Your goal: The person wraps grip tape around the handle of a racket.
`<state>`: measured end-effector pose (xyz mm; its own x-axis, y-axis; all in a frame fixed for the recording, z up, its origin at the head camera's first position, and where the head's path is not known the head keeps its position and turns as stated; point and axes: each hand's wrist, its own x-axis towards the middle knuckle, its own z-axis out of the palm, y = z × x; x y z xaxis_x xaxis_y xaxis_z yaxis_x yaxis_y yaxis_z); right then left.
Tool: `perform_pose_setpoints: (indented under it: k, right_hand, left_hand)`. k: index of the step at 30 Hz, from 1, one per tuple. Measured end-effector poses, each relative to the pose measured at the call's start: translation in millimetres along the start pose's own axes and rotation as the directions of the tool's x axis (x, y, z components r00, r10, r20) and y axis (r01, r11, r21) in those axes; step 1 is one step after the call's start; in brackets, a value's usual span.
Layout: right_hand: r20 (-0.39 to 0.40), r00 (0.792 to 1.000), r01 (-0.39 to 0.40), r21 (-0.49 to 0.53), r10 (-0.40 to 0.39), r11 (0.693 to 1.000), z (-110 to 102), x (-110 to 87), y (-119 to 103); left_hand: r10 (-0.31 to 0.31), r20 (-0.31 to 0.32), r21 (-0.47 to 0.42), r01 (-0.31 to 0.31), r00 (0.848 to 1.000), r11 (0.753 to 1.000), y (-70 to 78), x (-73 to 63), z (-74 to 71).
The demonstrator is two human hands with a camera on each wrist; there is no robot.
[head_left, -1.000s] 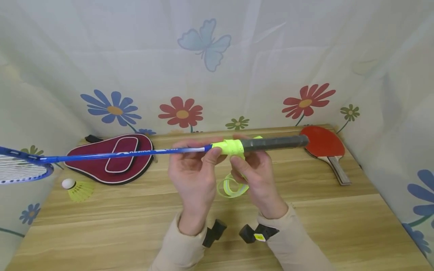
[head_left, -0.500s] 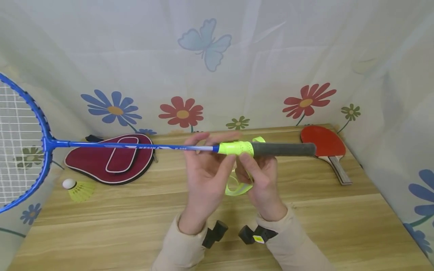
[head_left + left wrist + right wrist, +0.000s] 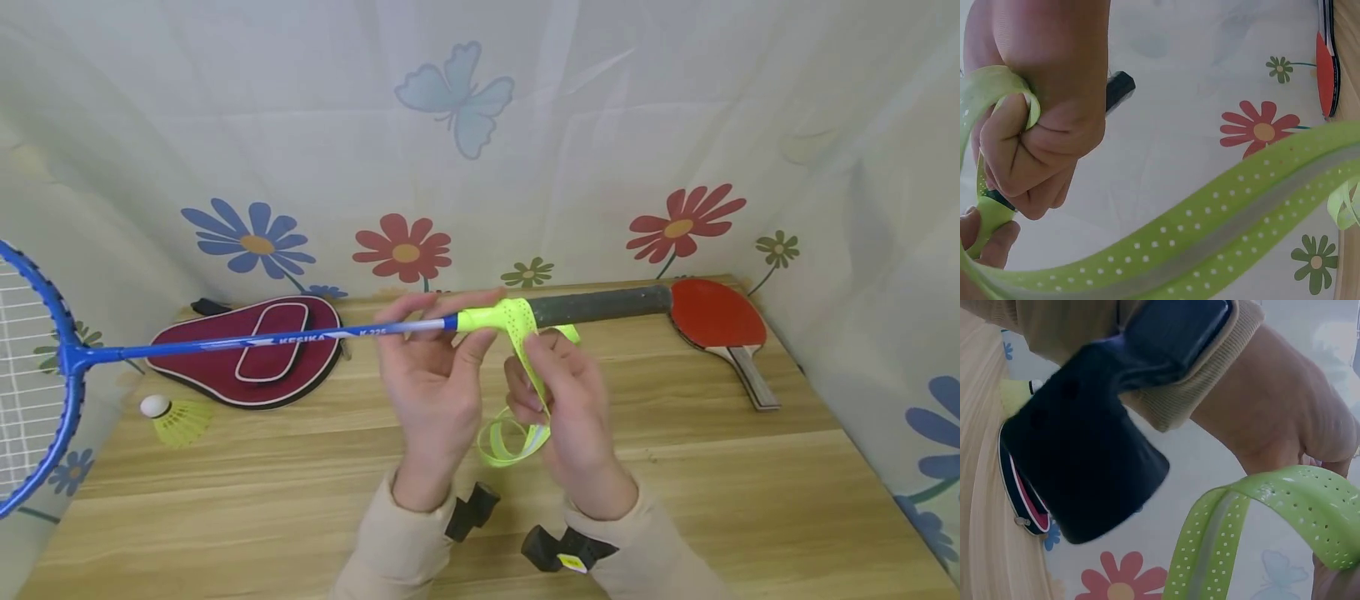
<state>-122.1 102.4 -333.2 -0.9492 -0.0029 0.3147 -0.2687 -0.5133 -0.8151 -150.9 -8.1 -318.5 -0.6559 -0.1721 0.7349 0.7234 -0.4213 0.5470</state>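
Note:
A blue badminton racket (image 3: 247,340) is held up in the air, its strung head at the far left and its dark grey handle (image 3: 600,306) to the right. Bright yellow-green perforated grip tape (image 3: 480,318) wraps the top of that handle. My left hand (image 3: 435,383) grips the racket at the wrapped cone, thumb in front and fingers behind. With curled fingers my right hand (image 3: 570,392) pinches the tape strip that runs down from the handle. A loose loop of the tape (image 3: 1310,503) hangs below and fills much of both wrist views.
On the wooden table (image 3: 712,500) lies a maroon paddle case (image 3: 202,367) at the back left, with a yellow shuttlecock (image 3: 176,418) before it. A red table tennis paddle (image 3: 718,317) lies at the back right. A flowered curtain (image 3: 570,167) stands behind.
The racket has turned, its head swinging into view and then lower. The right hand has drawn the tape down and away from the handle, while the left keeps its hold.

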Motion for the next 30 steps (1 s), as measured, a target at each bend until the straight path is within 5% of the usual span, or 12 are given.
perform_pose_setpoints:
  k: [6, 12, 30]
  right_hand:
    - [0.024, 0.998, 0.064, -0.081, -0.062, 0.995, -1.1, 1.0, 4.2]
    - [0.059, 0.994, 0.097, -0.051, -0.094, 0.994, -4.4, 4.5, 8.4]
    - [0.102, 0.995, 0.016, 0.005, -0.017, 1.0, -11.6, 8.8, 9.7]
  left_hand:
    - [0.005, -0.047, 0.013, -0.005, 0.999, 1.0, 0.5, -1.4, 0.2]
    - [0.012, -0.06, 0.003, -0.012, 0.998, 1.0, 2.2, -3.2, 2.1]
    - [0.031, -0.107, -0.014, -0.033, 0.994, 0.999, -2.9, -4.9, 6.0]
